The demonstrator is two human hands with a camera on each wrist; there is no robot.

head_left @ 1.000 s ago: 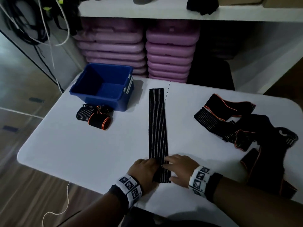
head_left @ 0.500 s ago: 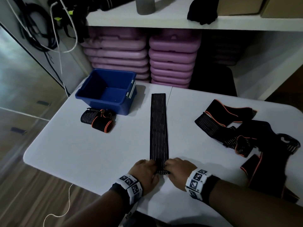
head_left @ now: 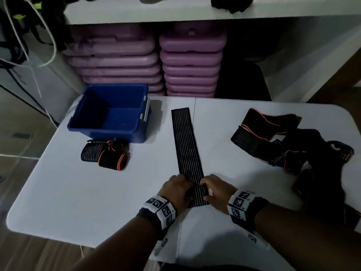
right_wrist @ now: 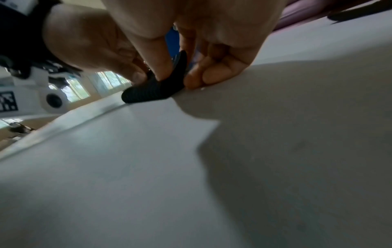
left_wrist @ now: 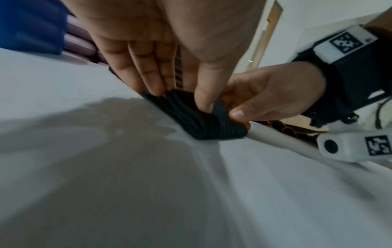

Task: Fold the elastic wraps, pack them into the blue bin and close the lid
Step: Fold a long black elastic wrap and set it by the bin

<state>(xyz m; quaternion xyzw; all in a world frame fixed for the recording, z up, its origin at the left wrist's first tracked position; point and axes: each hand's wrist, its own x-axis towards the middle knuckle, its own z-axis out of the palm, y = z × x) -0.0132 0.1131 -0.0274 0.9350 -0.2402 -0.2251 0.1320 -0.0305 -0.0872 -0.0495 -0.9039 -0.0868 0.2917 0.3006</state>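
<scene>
A long black striped elastic wrap point(head_left: 186, 141) lies flat down the middle of the white table point(head_left: 78, 192). Its near end point(left_wrist: 199, 120) is folded over into a thick bundle. My left hand point(head_left: 178, 189) and right hand point(head_left: 214, 190) pinch that bundle from either side, thumbs on top, fingers curled round its edges point(right_wrist: 157, 92). The open blue bin point(head_left: 111, 112) stands at the back left, with nothing visible inside. Two rolled wraps point(head_left: 105, 155) lie just in front of it.
A heap of loose black wraps with orange trim point(head_left: 293, 147) covers the table's right side. Purple cases point(head_left: 152, 59) are stacked behind the table under a white shelf point(head_left: 175, 10). Cables point(head_left: 23, 36) hang at the far left. No lid is in view.
Both hands have turned the wrap's near end over on itself; the folded bundle between them is thicker now. The rest of the wrap still lies straight.
</scene>
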